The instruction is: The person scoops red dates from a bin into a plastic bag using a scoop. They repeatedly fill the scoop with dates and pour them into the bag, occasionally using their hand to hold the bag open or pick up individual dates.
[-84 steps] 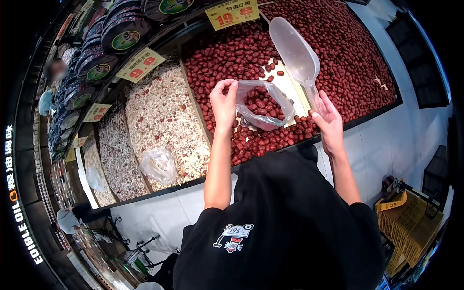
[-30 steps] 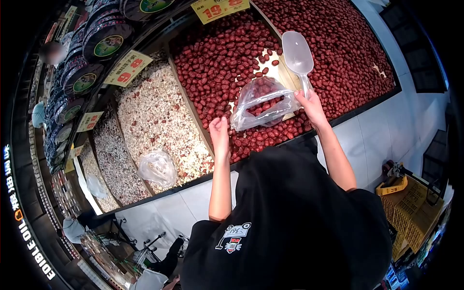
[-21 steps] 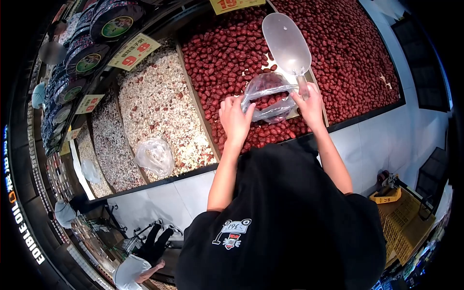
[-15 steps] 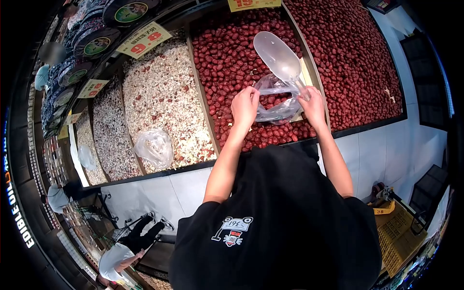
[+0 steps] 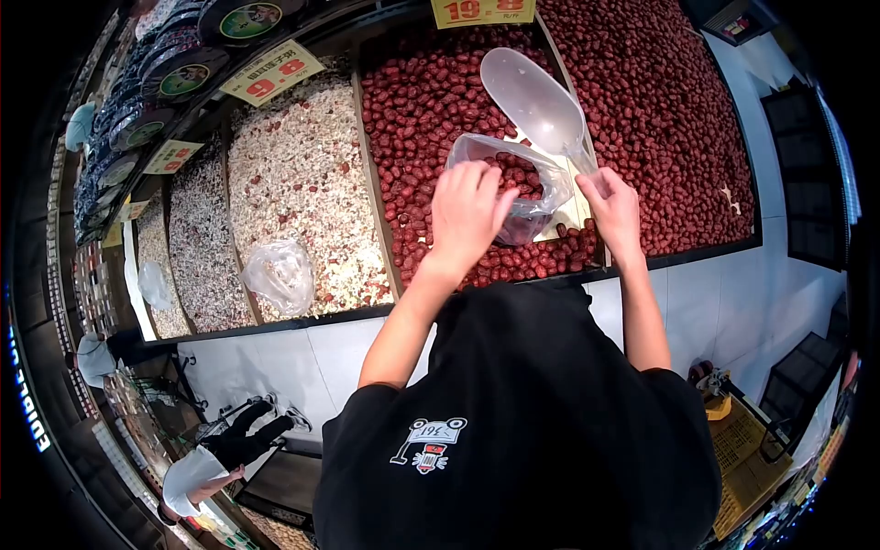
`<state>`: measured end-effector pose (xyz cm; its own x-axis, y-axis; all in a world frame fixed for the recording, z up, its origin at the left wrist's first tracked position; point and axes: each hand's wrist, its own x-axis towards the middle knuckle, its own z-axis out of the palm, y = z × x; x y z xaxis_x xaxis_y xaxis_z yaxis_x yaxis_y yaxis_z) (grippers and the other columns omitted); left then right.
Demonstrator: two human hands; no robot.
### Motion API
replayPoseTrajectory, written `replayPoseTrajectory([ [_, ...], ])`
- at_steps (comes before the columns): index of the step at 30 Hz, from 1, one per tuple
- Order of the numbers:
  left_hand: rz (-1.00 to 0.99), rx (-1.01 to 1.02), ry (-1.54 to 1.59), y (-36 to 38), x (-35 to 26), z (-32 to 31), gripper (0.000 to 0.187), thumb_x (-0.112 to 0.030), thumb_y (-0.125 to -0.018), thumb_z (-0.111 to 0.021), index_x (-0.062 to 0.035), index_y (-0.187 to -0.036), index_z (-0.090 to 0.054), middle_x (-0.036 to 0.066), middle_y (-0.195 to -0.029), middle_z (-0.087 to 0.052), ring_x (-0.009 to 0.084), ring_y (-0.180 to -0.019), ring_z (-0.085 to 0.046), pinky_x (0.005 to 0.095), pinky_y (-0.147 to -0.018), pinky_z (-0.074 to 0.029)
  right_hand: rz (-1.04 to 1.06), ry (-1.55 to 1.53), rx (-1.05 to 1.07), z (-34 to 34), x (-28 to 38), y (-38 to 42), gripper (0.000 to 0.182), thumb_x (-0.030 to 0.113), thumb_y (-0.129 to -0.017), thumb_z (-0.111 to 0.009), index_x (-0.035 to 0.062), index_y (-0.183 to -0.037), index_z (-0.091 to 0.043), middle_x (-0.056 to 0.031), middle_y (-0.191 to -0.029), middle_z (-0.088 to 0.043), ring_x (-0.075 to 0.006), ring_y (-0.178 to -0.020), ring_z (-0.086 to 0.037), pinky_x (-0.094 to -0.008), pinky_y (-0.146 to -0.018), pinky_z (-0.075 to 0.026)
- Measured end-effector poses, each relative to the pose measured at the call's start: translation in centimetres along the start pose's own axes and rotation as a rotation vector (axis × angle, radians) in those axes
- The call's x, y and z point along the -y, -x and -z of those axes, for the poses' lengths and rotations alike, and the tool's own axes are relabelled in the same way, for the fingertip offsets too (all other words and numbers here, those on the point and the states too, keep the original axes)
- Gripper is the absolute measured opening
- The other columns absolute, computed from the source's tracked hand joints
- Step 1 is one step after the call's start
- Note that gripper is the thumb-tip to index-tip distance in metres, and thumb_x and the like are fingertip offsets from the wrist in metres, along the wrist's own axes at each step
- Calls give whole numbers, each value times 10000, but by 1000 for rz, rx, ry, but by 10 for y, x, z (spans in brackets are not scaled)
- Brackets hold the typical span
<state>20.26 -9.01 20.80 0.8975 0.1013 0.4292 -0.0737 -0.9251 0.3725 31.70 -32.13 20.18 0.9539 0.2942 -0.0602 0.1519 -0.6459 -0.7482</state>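
Over the bin of dried red dates [image 5: 417, 101], my left hand [image 5: 464, 215] is at the near-left side of a clear plastic bag [image 5: 555, 186], its fingers bent over the rim and the thumb apart from them. The bag's mouth gapes wide, with dates visible through it. To its right, my right hand [image 5: 614, 211] pinches the handle of a translucent plastic scoop [image 5: 536, 99]. The scoop's bowl points away from me and lies over the dates, with nothing in it.
Wooden dividers [image 5: 373, 174] separate the bins. Left of the dates is a grain mix [image 5: 298, 183] with a crumpled plastic bag [image 5: 280, 278] on top; more dates [image 5: 655, 137] fill the right bin. Price signs [image 5: 273, 73] line the back. A person [image 5: 197, 477] stands at lower left.
The bag's mouth has widened and shifted up and left. My left hand has turned, spreading its fingers over the rim. My right hand has moved slightly right and down with the scoop.
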Motion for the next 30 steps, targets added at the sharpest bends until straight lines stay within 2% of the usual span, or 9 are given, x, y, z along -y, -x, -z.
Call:
replayPoseTrajectory([
  [3, -152, 153, -144, 31, -27, -33, 487, -197, -815, -708, 42, -1223, -592, 179, -1189, -617, 338, -1155, -572, 444, -1041, -435, 124, 164, 98, 42, 5, 19, 379, 379, -875, -755, 24, -813, -638, -109, -611, -582, -266, -570, -597, -384, -566, -454],
  [5, -166, 185, -336, 42, -32, -54, 501, -183, -821, -657, 61, -1251, -575, 166, -1113, -624, 319, -1113, -580, 434, -1034, -429, 254, 314, 147, 59, 2, 26, 359, 415, -847, -758, 62, -856, -691, -107, -682, -639, -313, -619, -635, -407, -585, -490],
  [11, -44, 359, -198, 51, -63, -59, 282, -143, -789, -631, -4, -1034, -618, 101, -906, -582, 267, -915, -567, 394, -859, -449, 468, 558, 93, 59, -22, 3, 385, 475, -858, -717, 95, -908, -678, -81, -738, -672, -298, -653, -673, -423, -566, -510],
  [12, -30, 340, -177, 55, -68, -58, 163, -133, -777, -640, -45, -906, -595, 96, -873, -572, 261, -872, -564, 383, -797, -440, 505, 571, 51, 56, -25, -4, 380, 475, -861, -712, 99, -909, -674, -76, -736, -669, -294, -650, -674, -420, -556, -508],
  [15, 30, 309, -139, 62, -83, -39, 140, -123, -766, -649, -52, -867, -584, 90, -825, -554, 260, -815, -563, 379, -766, -439, 578, 611, -35, 48, -26, -26, 358, 466, -862, -709, 112, -904, -668, -62, -719, -642, -280, -630, -668, -406, -529, -503],
  [20, 105, 104, -122, 70, -93, -28, 236, -71, -773, -650, 34, -984, -651, 103, -812, -546, 265, -770, -553, 389, -696, -442, 649, 629, 6, 36, -28, -42, 357, 467, -844, -718, 114, -874, -673, -63, -709, -621, -275, -656, -667, -401, -542, -508],
  [23, 137, 58, -121, 70, -100, -26, 201, -96, -797, -675, 11, -966, -656, 106, -813, -546, 273, -757, -542, 395, -691, -436, 658, 557, -14, 39, -28, -40, 349, 459, -840, -724, 115, -882, -686, -66, -724, -630, -276, -672, -670, -400, -544, -506],
  [27, 165, -53, -58, 61, -106, -26, 149, -140, -823, -729, -11, -849, -661, 110, -852, -571, 298, -814, -568, 437, -837, -484, 223, 301, 197, 76, -17, -36, 392, 454, -843, -755, 84, -970, -745, -94, -780, -709, -293, -713, -687, -393, -617, -516],
  [30, 215, -149, -42, 52, -112, -23, 159, -136, -814, -753, -15, -791, -652, 98, -873, -603, 305, -842, -589, 463, -922, -482, 27, 71, 198, 110, -32, -29, 364, 364, -892, -737, 30, -1037, -737, -79, -720, -679, -164, -635, -621, -308, -611, -467],
])
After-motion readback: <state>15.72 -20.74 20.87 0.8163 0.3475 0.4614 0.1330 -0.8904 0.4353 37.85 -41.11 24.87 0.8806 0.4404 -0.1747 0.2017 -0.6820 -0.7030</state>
